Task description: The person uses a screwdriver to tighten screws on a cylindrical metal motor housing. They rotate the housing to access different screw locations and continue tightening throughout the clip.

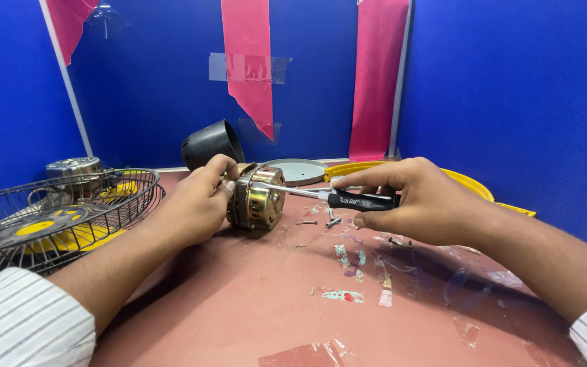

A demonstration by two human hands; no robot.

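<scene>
While the left hand (198, 204) wraps around the brass-coloured fan motor (256, 197) just left of centre frame, its grip is closed on the motor body, holding it on its side on the reddish bench (239, 299). Right hand (409, 200) sits right of centre, grip closed tight on the black handle of a screwdriver (348, 199), with the metal shaft pointing left so the tip meets the motor's face.

Stuff around it: a few loose screws (324, 220) lie on the bench directly under the screwdriver shaft, just beside the motor, and one more small bit sits under the right hand's heel. Behind the motor there's a black cone-shaped housing (210, 144) tipped on its side, a flat grey round plate (300, 170), and a yellow ring-shaped guard rim (467, 183) that the right hand partly blocks from view. Over at the left edge of the frame is a wire fan grille (69, 217) with yellow and grey parts in it, plus a shiny metal piece (75, 170) behind it.

Bench top has scraps of old tape stuck on in the lower middle. Blue partition walls all round, with pink strips (253, 61) taped on at the top.
</scene>
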